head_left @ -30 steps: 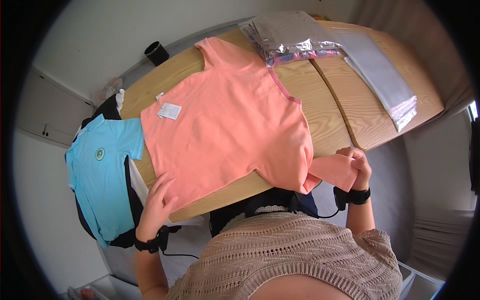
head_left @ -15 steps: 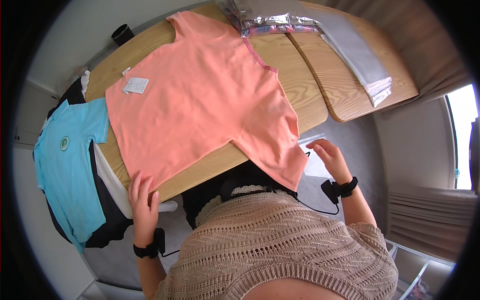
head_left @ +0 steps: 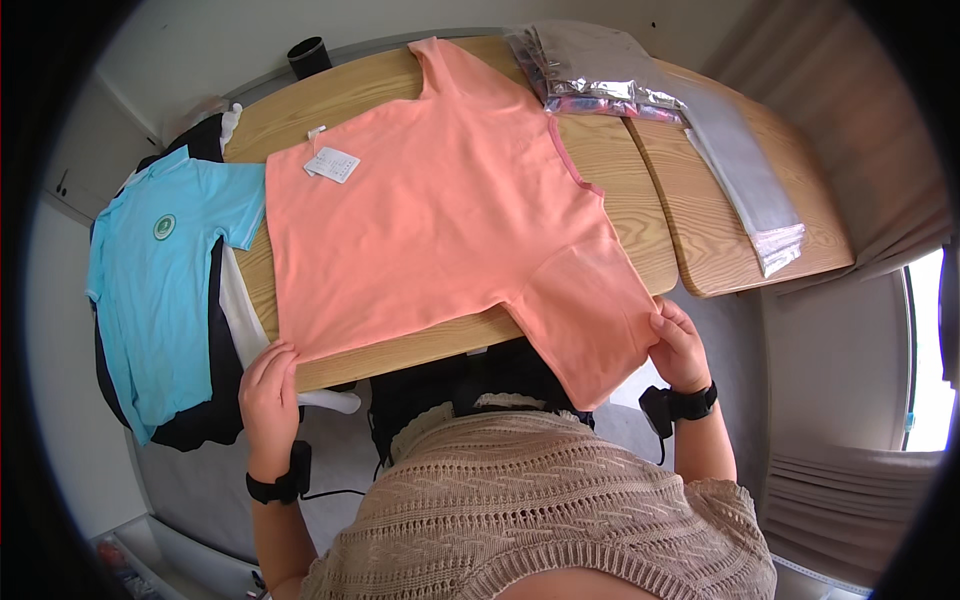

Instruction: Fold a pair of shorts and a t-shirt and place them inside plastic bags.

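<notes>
Right hand (head_left: pixel 682 348) has moved onto the sleeve (head_left: pixel 585 315), grip clamped on the coral shirt (head_left: pixel 430 205), spread mid-frame across the desk (head_left: pixel 640 215). Left hand (head_left: pixel 270 395) touches the lower-left hem corner (head_left: pixel 302 345); clamping cannot be determined.

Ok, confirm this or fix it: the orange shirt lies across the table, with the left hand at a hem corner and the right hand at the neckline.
One part is wrong: the head view shows the right hand at the end of a sleeve, not the neckline. The rest is right: the orange shirt lies across the table, with the left hand at a hem corner.
</notes>
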`<state>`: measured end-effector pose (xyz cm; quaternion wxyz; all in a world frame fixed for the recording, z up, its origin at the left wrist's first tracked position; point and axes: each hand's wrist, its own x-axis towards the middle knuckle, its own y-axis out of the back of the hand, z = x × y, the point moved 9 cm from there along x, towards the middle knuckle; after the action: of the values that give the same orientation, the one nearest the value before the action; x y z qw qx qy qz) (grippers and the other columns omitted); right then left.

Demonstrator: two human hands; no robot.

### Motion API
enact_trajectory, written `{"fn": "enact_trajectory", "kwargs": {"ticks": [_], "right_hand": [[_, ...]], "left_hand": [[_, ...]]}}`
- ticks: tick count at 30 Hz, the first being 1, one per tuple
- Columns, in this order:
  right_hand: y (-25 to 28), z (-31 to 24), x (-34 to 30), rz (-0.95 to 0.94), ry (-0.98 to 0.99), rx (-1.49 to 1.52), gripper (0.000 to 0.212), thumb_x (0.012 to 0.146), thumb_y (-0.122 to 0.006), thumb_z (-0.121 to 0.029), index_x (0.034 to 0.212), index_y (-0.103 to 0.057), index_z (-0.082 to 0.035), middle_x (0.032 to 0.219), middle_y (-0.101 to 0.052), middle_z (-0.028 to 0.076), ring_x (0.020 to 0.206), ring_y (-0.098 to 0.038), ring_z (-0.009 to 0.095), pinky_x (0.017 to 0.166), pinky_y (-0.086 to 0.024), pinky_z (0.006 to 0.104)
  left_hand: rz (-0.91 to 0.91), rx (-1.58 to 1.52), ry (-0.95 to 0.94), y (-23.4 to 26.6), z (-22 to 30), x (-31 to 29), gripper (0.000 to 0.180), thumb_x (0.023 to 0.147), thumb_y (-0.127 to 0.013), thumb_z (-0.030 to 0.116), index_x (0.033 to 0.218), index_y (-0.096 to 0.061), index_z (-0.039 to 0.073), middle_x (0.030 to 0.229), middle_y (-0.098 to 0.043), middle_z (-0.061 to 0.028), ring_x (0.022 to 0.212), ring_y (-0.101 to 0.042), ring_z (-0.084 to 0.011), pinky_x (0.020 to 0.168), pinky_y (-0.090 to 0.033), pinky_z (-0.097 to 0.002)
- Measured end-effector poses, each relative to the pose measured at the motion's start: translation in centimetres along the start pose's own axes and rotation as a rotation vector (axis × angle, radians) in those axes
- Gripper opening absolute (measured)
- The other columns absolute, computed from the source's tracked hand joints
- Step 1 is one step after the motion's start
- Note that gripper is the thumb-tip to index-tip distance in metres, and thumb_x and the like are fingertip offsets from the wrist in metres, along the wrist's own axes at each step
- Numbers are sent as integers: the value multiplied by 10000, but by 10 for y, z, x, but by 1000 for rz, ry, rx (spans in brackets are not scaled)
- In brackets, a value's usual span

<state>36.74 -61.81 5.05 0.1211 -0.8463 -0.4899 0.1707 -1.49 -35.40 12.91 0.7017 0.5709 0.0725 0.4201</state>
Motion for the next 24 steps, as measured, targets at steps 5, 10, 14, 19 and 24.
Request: {"fn": "enact_trajectory", "kwargs": {"ticks": [5,10,14,19,24], "right_hand": [[-21,36,-7,-181,-339,-606,553,840,-685,-335,1225,-539,34,1095,-620,70,993,-556,138,901,-434,293],[-7,13,-4,-195,-342,-424,285,841,-692,-253,938,-669,14,865,-658,34,795,-593,105,763,-479,263],[-28,-48,41,-102,-67,115,210,897,-585,-158,979,-620,32,959,-654,88,877,-622,166,830,-491,308],[-60,-68,134,-65,-130,247,247,950,-493,-152,1085,-569,40,1086,-616,112,993,-588,181,918,-458,310],[-57,-54,197,-81,-111,30,354,956,-486,-194,1220,-487,41,1154,-576,129,1034,-564,202,935,-435,330]], "left_hand": [[-25,-60,5,-2,-5,-11,120,825,-568,-6,920,-631,-44,974,-648,-155,1031,-592,-318,878,-462,-391],[-94,-280,118,-6,-19,-3,96,851,-560,20,911,-604,-40,929,-643,-150,904,-618,-267,800,-477,-340],[-142,-341,263,-1,-46,18,92,855,-555,35,902,-544,-43,731,-567,-118,639,-521,-195,622,-441,-291],[-245,-344,335,-24,-81,72,87,864,-540,38,915,-541,-33,729,-560,-110,638,-502,-190,620,-430,-290],[-103,-321,332,-46,-122,96,227,878,-549,66,1092,-523,-3,929,-584,-108,805,-542,-188,734,-450,-302]]}}
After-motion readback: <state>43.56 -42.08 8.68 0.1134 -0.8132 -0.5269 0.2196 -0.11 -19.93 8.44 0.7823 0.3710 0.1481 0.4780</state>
